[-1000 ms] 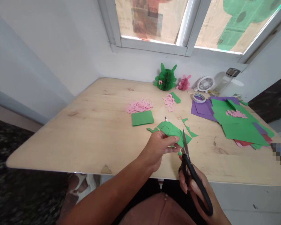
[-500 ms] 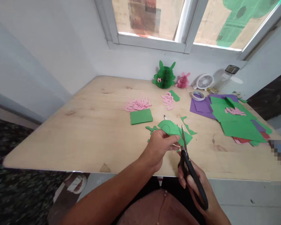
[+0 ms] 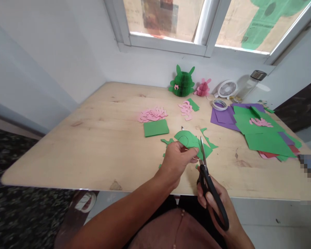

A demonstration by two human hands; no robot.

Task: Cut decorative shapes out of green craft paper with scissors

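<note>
Between the thumb and fingers of my left hand (image 3: 178,157) is a piece of green paper (image 3: 190,139) with curved pencil outlines drawn on it. My right hand (image 3: 216,197) grips black-handled scissors (image 3: 214,199) from the right. Their blades point away from me and are parted around the paper's right part. Under and beside my left hand lie green paper scraps (image 3: 167,141). Another curved green scrap (image 3: 209,139) rests just beyond the blades. The tip of a pen (image 3: 182,128) shows behind the held paper.
Pink cut-outs (image 3: 152,114) lie beyond a green paper rectangle (image 3: 156,128). Green sheets (image 3: 266,143) and purple sheets (image 3: 223,116) are stacked right, near a tape roll (image 3: 219,105). Along the wall stand a green paper figure (image 3: 182,83), pink figure (image 3: 203,88), fan (image 3: 226,89) and bottle (image 3: 250,86).
Very little differs. The view has shifted slightly, and both hands, the green paper and the scissors keep nearly the same positions.
</note>
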